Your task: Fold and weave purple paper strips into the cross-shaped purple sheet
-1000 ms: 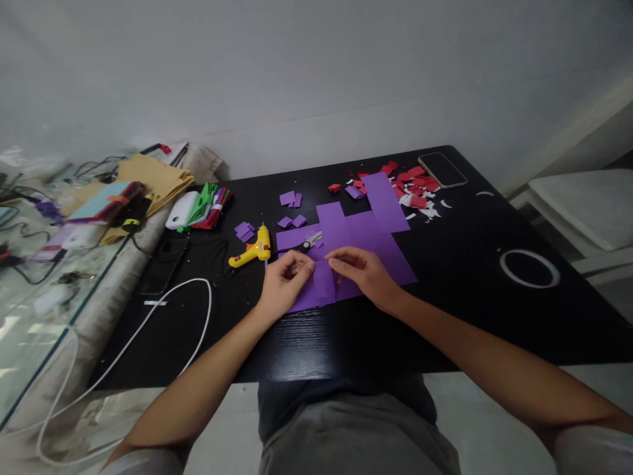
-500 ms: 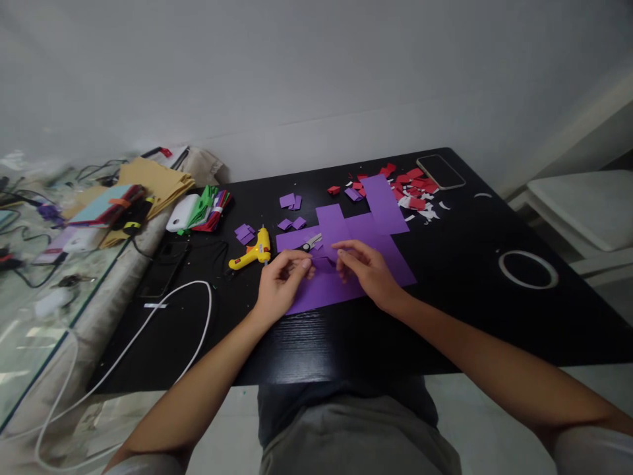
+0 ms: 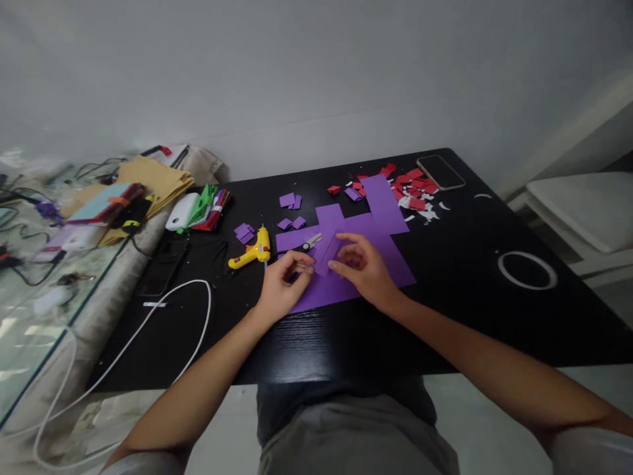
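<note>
Purple and flat, a large paper sheet (image 3: 393, 262) covers the middle of the black bench (image 3: 420, 336), with a narrow purple strip (image 3: 330, 214) across its far edge and a broader purple strip (image 3: 386, 201) overlapping its far right part. Above this sheet, between the hands, a small purple piece (image 3: 326, 254) is held tilted, slanting from lower left to upper right. The left hand (image 3: 283, 285) has a narrow grip, thumb and fingertips closed together at the small piece's lower corner. The right hand (image 3: 366, 270) has a wider grip, thumb and forefinger parted alongside the right edge of that piece; whether they press on it I cannot tell. Just left of the piece lie dark-handled scissors (image 3: 312, 242), blades pointing away and to the right, handles partly hidden by the left hand. Beside them rests a yellow glue gun (image 3: 257, 251), its nozzle toward the pale wall (image 3: 316, 79). Small purple cut-outs (image 3: 244, 232) sit in clusters behind and left of the scissors. At the far right, red scraps (image 3: 415, 181) mingle with white scraps (image 3: 430, 212), near a smartphone (image 3: 442, 171). A white ring (image 3: 527, 270) lies well apart, nearer the right side. On the left are a dark phone (image 3: 163, 267), a looping white cable (image 3: 208, 303) and a green and red paper bundle (image 3: 206, 208).
</note>
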{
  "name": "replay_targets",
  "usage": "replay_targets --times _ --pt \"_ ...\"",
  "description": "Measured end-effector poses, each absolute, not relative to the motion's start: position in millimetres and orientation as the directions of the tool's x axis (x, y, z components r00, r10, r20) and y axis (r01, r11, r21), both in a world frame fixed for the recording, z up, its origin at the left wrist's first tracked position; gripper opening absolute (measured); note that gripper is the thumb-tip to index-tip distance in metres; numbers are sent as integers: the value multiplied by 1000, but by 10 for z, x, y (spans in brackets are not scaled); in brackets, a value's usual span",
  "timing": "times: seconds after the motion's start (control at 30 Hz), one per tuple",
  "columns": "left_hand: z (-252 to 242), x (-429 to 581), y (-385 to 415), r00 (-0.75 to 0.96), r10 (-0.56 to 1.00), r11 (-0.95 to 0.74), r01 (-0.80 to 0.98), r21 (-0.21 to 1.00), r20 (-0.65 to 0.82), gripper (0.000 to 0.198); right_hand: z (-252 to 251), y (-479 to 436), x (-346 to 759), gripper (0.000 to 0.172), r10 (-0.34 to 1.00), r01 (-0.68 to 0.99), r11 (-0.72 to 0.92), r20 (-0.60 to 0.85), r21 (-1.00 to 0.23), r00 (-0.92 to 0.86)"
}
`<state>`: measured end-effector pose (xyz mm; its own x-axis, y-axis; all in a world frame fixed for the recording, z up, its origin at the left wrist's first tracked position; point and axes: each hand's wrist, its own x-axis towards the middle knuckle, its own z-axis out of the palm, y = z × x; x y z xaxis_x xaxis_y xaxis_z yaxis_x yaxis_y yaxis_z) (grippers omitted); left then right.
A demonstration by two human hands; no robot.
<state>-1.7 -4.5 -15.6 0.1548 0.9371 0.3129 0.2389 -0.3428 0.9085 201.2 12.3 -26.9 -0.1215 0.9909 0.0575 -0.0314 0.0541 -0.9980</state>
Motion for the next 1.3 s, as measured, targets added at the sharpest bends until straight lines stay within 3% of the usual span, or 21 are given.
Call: replay_targets --times 0.1,0.2,0.3,0.43,0.6,0.87,1.07,1.3 --pt "-211 -25 -25 149 936 -349 259 901 320 18 -267 117 2042 63 975 149 222 223 -964 -7" --pt "-221 -35 -17 158 937 -346 287 893 312 18 -230 105 2070 57 920 295 387 388 -874 -58" --pt "-191 -48 -18 182 931 -363 361 859 317 10 -207 96 2073 42 881 372 468 452 -801 -136" --pt "-157 -59 -14 183 916 -400 392 828 356 12 -228 88 2047 35 862 327 504 444 -800 -243" --pt "-188 -50 -6 122 951 -309 292 905 286 21 -254 60 2021 35 819 255 545 442 -799 -366" --pt "-217 -28 20 146 979 -151 48 987 142 37 -268 73 2032 33 862 261 492 421 -831 -283" --pt "-228 -46 21 155 975 -171 83 982 157 32 -272 85 2037 30 884 268 452 388 -850 -261" --pt "-176 -65 11 157 946 -318 278 906 284 26 -259 42 2025 24 853 348 520 455 -780 -256"
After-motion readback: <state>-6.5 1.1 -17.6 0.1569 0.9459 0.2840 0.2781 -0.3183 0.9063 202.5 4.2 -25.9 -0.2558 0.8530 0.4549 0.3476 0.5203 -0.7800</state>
